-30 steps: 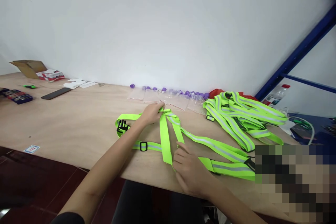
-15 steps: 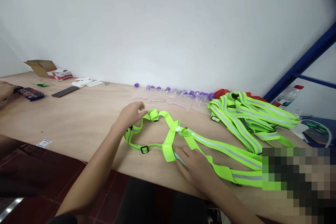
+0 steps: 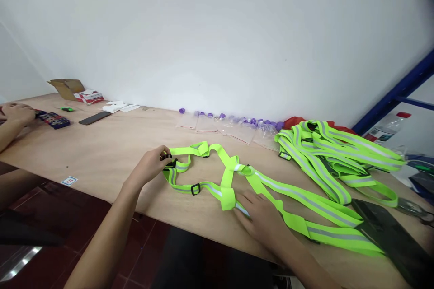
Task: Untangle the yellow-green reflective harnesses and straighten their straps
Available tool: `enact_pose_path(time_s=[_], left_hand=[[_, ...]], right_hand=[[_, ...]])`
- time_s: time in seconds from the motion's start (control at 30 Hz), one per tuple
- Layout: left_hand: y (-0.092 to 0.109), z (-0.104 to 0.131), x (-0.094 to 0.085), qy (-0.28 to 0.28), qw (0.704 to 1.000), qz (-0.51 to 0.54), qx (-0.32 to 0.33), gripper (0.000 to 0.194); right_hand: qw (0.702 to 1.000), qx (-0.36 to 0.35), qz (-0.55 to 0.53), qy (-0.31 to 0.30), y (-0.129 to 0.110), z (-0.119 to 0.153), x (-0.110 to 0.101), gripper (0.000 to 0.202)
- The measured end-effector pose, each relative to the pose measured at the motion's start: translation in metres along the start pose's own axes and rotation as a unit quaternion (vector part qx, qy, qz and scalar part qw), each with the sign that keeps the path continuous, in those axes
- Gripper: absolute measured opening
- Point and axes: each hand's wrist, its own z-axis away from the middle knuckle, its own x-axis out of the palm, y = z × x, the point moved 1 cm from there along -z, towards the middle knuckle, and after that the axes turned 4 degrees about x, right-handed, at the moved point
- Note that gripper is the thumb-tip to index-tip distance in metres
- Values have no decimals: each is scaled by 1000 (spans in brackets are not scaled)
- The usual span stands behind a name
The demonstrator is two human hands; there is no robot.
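Note:
A neon-yellow reflective harness with grey stripes lies spread in loops on the wooden table. At the left end of its loop, my left hand is closed in a pinch on the strap by a black buckle. My right hand lies with its fingers stretched out over the lower strap, just right of the crossing piece. A black slide adjuster sits on the strap between my hands. The harness's long straps run right toward a dark flat phone-like object.
More reflective straps are heaped at the right, in front of a bottle. Purple rolls and clear bags line the wall. At the far left are another person's hand, a tool set and a cardboard box.
My left hand has come down and left from the top of the loop to the strap by the buckle, and pinches it. My right hand stays on the lower strap. The view has shifted slightly.

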Motion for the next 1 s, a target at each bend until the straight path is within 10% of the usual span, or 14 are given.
enact_pose_path(time_s=[0.3, 0.53, 0.73, 1.0], left_hand=[[45, 17, -26, 308, 934, -10, 179, 12], [61, 30, -18, 300, 934, 15, 192, 10], [66, 57, 1, 199, 904, -5, 378, 15], [83, 60, 15, 235, 866, 31, 441, 20]], right_hand=[[997, -34, -50, 57, -5, 0, -1, 14], [975, -43, -103, 190, 12, -17, -31, 19], [980, 76, -123, 137, 44, -50, -50, 19], [977, -34, -197, 79, -24, -57, -45, 36]])
